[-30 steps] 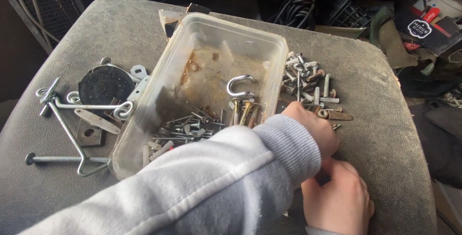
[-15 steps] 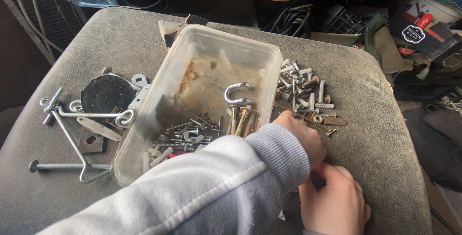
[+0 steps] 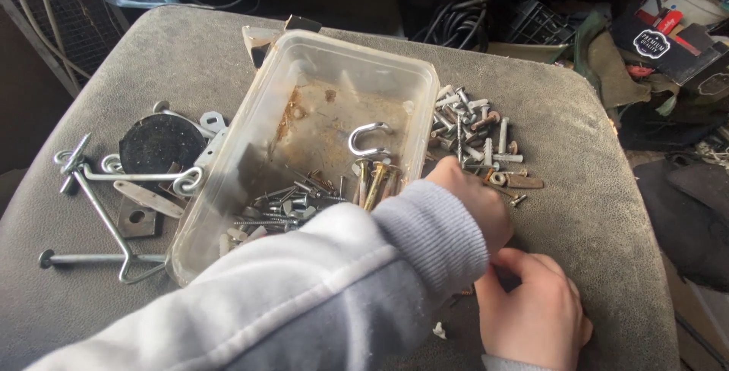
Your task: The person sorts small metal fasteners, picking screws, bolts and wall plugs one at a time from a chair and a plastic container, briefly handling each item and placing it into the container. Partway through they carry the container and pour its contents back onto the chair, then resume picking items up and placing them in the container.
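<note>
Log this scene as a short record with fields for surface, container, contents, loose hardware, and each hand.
surface: grey padded cushion
container: clear plastic tub, rust-stained inside
contents: screws, brass bolts, steel hook
right of tub: pile of bolts
left of tub: black disc, long metal rods, flat metal plate
left hand: grey sleeve, reaching across the tub's near corner to the pile's edge
right hand: on the cushion just below the left hand; what its fingers grip cannot be seen
</note>
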